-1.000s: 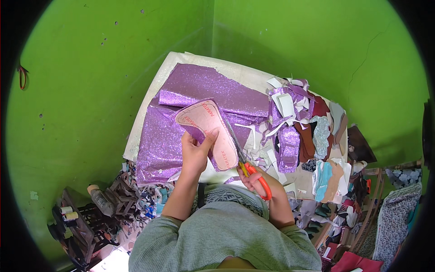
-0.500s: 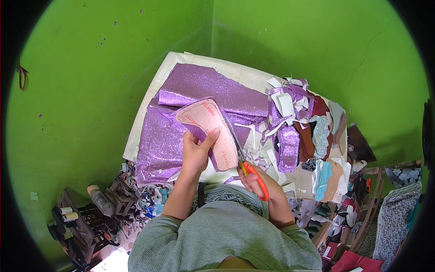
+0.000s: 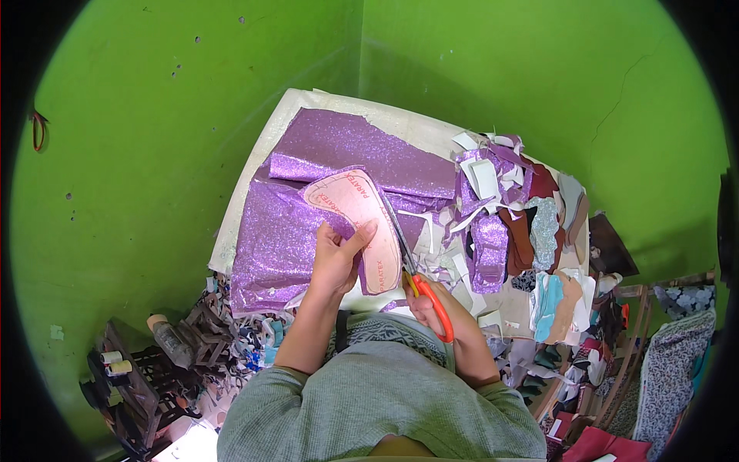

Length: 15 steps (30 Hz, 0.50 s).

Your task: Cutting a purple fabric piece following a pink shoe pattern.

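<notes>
Pinched between the thumb and fingers of my left hand (image 3: 336, 258) is a pale pink insole (image 3: 379, 258) with red print, backed by glittery purple material that shows as a thin rim around it. My right hand (image 3: 426, 304) grips orange-handled scissors (image 3: 436, 302). Their blades (image 3: 401, 235) run along the right edge of the insole, pointing away from me; how far they are parted is hard to make out. Beneath and beyond lies a large purple glitter sheet (image 3: 277, 246), with a folded part (image 3: 362, 146) farther back.
The white-covered table (image 3: 258, 173) stands in a green-walled corner. Purple and white offcuts (image 3: 485, 181) pile up at its right, beside cut purple pieces (image 3: 489, 250), brown ones (image 3: 520, 242) and turquoise ones (image 3: 548, 304). Scraps (image 3: 250, 331) and a bottle (image 3: 171, 340) lie below left.
The insole has turned slightly and shifted a little in my left hand. The scissors have moved slightly along its right edge, and both hands stay almost in place.
</notes>
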Motion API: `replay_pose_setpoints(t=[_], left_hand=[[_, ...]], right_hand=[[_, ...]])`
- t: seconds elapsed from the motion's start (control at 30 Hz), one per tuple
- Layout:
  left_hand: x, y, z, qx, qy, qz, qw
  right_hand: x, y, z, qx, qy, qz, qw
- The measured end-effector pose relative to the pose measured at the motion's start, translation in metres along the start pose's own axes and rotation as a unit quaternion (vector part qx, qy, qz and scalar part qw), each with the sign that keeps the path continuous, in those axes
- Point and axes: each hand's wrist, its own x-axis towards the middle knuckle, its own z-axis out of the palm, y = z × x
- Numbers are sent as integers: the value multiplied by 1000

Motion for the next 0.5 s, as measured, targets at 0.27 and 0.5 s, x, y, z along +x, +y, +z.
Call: replay_pose_setpoints(t=[0.27, 0.5], left_hand=[[-2, 1, 1, 16, -6, -32, 999], [-1, -2, 2, 17, -7, -11, 1000]], right_hand=[[-2, 10, -2, 89, -34, 35, 995], [-2, 0, -1, 66, -39, 38, 996]])
